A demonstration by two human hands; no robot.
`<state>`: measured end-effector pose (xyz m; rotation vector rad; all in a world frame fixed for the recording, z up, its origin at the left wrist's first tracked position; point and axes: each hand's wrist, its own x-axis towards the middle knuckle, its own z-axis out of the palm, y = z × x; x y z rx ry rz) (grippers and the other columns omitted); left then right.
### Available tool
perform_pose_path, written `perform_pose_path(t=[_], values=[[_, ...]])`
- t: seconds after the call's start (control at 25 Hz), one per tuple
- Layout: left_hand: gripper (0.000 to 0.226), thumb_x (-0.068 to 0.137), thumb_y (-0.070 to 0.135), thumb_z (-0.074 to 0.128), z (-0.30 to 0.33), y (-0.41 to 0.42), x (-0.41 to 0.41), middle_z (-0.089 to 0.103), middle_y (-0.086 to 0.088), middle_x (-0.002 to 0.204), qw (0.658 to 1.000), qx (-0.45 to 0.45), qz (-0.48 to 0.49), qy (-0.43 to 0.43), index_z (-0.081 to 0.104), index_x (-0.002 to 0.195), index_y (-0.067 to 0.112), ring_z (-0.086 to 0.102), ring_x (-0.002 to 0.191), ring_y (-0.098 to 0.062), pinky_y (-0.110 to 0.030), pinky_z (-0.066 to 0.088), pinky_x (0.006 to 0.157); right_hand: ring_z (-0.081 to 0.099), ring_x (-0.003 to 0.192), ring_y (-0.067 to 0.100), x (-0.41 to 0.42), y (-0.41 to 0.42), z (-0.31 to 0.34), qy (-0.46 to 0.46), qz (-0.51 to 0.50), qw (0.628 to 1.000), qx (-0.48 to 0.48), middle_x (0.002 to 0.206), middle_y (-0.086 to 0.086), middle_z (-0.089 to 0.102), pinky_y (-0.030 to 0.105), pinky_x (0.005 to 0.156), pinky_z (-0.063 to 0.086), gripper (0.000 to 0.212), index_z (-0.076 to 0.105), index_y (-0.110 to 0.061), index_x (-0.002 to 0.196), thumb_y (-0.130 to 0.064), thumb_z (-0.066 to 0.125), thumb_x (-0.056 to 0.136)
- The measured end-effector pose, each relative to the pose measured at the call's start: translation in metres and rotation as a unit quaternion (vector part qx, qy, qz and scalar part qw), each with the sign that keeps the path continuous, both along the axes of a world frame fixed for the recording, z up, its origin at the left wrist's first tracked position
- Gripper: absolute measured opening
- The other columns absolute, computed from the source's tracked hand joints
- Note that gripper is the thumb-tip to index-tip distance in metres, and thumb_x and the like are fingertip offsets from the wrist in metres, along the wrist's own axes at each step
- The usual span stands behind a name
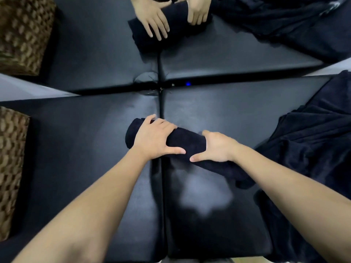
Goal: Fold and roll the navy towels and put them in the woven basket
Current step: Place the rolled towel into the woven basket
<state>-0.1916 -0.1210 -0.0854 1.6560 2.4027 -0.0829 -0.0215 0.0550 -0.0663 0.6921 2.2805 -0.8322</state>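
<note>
A rolled navy towel (187,142) lies slantwise on the black padded bench (79,149), across its centre seam. My left hand (154,138) grips the roll's left part, fingers curled over the top and thumb along the near side. My right hand (216,147) grips the roll's right part in the same way; the roll's right end disappears under my forearm. The woven basket (10,168) stands at the bench's left edge, apart from both hands.
A heap of loose navy towels (311,149) covers the bench's right side. A mirror (209,54) behind the bench repeats the hands, roll, basket and heap upside down. A small blue light (188,84) glows at the bench's far edge.
</note>
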Motion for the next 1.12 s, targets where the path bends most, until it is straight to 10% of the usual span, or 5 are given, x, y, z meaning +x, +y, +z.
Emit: perform_pose_path(t=[0.16, 0.24, 0.36, 0.64, 1.12], values=[[0.096, 0.078, 0.086, 0.039, -0.002, -0.014, 0.035, 0.027, -0.002, 0.165, 0.967, 0.129, 0.217, -0.034, 0.041, 0.152, 0.025, 0.015, 0.155, -0.025, -0.047, 0.002, 0.126, 0.064, 0.091, 0.013, 0.011, -0.014, 0.002, 0.048, -0.117, 0.989, -0.071, 0.102, -0.010, 0.065, 0.037, 0.078, 0.055, 0.075, 0.055, -0.025, 0.105, -0.080, 0.073, 0.058], [0.095, 0.086, 0.075, 0.050, 0.012, -0.004, 0.052, -0.001, 0.003, 0.171, 0.870, 0.221, 0.386, -0.212, 0.011, 0.161, 0.032, 0.001, 0.157, -0.019, -0.043, 0.000, 0.126, 0.068, 0.093, 0.011, 0.009, -0.021, 0.011, 0.093, -0.189, 0.969, -0.130, 0.104, -0.011, 0.070, 0.039, 0.085, 0.057, 0.072, 0.059, -0.027, 0.107, -0.078, 0.076, 0.059], [0.091, 0.096, 0.059, 0.054, 0.045, 0.023, 0.070, 0.007, 0.010, 0.169, 0.676, 0.341, 0.482, -0.440, -0.008, 0.159, 0.040, 0.019, 0.149, -0.006, -0.032, 0.018, 0.122, 0.068, 0.097, 0.005, 0.009, -0.028, 0.037, 0.153, -0.215, 0.949, -0.170, 0.106, -0.016, 0.071, 0.036, 0.090, 0.056, 0.056, 0.062, -0.033, 0.110, -0.067, 0.078, 0.070], [0.092, 0.064, 0.083, 0.066, 0.143, 0.026, 0.049, 0.073, -0.009, 0.122, 0.387, 0.402, 0.484, -0.674, 0.065, 0.129, 0.018, 0.070, 0.112, -0.027, -0.046, 0.052, 0.102, 0.065, 0.094, -0.006, 0.015, -0.027, 0.121, 0.243, -0.134, 0.947, -0.160, 0.106, -0.021, 0.068, 0.020, 0.079, 0.048, 0.040, 0.060, -0.033, 0.112, -0.053, 0.077, 0.082], [0.076, 0.077, 0.069, 0.063, 0.259, -0.045, 0.055, 0.071, -0.015, 0.122, 0.422, 0.469, 0.358, -0.688, 0.069, 0.124, 0.009, 0.069, 0.110, -0.029, -0.045, 0.048, 0.105, 0.070, 0.112, 0.014, 0.020, -0.085, 0.204, 0.256, -0.093, 0.879, -0.392, 0.119, -0.005, 0.074, 0.027, 0.089, 0.055, 0.046, 0.061, -0.021, 0.126, -0.048, 0.069, 0.090]])
